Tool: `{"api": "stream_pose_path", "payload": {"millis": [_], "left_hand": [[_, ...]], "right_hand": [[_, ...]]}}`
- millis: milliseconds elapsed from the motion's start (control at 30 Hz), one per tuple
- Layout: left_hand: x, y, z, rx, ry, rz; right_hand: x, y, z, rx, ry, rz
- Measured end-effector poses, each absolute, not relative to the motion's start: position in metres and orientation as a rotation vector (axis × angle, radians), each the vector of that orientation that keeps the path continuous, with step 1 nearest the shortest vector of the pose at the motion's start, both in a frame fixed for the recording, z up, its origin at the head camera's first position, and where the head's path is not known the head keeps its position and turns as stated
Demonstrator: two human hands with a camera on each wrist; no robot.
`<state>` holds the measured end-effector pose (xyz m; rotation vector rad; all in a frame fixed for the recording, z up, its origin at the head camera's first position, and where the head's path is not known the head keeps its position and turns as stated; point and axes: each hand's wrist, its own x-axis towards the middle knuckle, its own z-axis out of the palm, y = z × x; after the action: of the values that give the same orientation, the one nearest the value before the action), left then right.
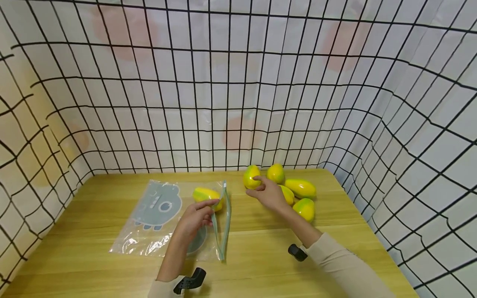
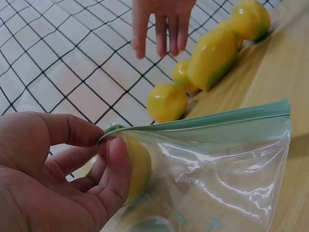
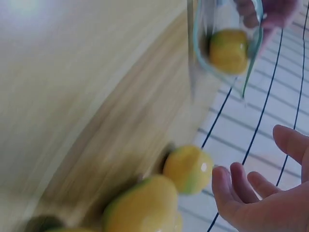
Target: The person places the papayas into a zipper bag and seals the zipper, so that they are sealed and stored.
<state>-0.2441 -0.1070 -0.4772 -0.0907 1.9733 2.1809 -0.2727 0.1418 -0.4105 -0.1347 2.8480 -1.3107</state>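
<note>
A clear zip bag with a blue-grey cartoon print lies on the table, its green-edged mouth parted toward the right. My left hand pinches one edge of that mouth between thumb and fingers. Inside the bag, just past the left fingers, is a yellow-green mango. My right hand reaches toward another mango at the back of the table. In the right wrist view its fingers are spread and loosely bent, with nothing held between them.
Several more mangoes sit around the right forearm, among them a back one, a long one and a front one. A black wire grid rises along the back and sides of the wooden table.
</note>
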Motion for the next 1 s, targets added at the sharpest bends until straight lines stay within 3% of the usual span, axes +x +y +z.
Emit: {"api": "stream_pose_path", "payload": {"millis": [500,1000], "left_hand": [[-0.243,-0.111,-0.474,-0.072,1.993,2.160],[-0.245,-0.107,-0.477,-0.080,1.965,2.174]], "right_hand": [[-0.278,0.201,-0.408,-0.045,2.958,-1.130],[-0.277,0.229,-0.421,-0.018,3.008,-1.052]]}}
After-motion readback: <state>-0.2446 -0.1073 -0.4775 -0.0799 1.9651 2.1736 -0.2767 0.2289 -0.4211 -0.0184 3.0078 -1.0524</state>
